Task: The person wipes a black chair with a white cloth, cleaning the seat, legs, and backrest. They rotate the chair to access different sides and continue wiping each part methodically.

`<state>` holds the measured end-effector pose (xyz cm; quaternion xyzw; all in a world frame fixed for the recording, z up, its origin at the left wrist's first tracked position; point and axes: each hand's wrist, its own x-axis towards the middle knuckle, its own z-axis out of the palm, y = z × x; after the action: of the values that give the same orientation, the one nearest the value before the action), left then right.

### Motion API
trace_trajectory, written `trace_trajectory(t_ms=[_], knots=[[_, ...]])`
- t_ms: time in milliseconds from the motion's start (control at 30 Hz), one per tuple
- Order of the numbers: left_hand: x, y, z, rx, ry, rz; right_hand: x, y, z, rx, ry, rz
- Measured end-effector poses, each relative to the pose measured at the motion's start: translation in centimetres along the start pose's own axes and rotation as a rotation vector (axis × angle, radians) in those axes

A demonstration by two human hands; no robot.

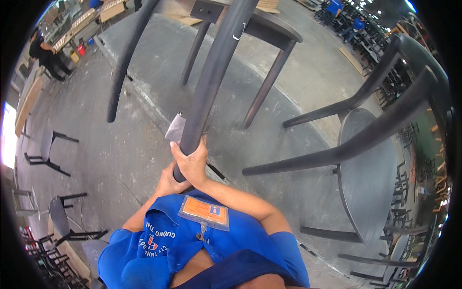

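A dark grey wooden chair is tilted in front of me, one long leg [211, 82] pointing down toward my body. My right hand [193, 161] is wrapped round this leg a little above its lower end. Just below, my left hand [169, 180] grips the tip, with some fingers hidden behind the wood. A folded grey sheet, like sandpaper [176, 127], sticks out beside the leg at my right thumb; which fingers pinch it is hard to see. Higher up, the leg carries a small white curved mark [237, 33].
Another dark chair [370, 188] lies tipped close on my right. Small dark chairs [46, 147] stand on the floor at left. A person in black [46, 55] is by a bench at far left. Blue-clad people [333, 8] are at the far right among stacked chairs.
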<state>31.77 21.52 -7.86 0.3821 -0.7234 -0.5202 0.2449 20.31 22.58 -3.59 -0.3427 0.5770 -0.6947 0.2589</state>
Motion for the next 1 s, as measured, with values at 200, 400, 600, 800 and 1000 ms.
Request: trace_trajectory(t_ms=[200, 400, 600, 800, 1000], knots=[[-1.8, 0.3, -0.9, 0.311, 0.416, -0.119, -0.5, 1.5, 0.0, -0.078, -0.316, -0.213], [-2.1, -1.6, -5.4, 0.630, 0.775, 0.007, 5.4, 7.1, -7.9, -0.118, 0.027, -0.164], [-2.8, -5.5, -7.4, 0.594, 0.815, -0.002, 17.9, 12.4, -18.5, -0.427, 0.496, -0.134], [-3.3, -7.0, -7.3, 0.493, 0.836, -0.023, 24.8, 12.4, -17.3, 0.002, 0.213, 0.047], [-1.5, -7.6, -11.7, 0.387, 0.899, -0.112, 19.5, 10.5, -15.9, -0.101, 0.432, -0.051]])
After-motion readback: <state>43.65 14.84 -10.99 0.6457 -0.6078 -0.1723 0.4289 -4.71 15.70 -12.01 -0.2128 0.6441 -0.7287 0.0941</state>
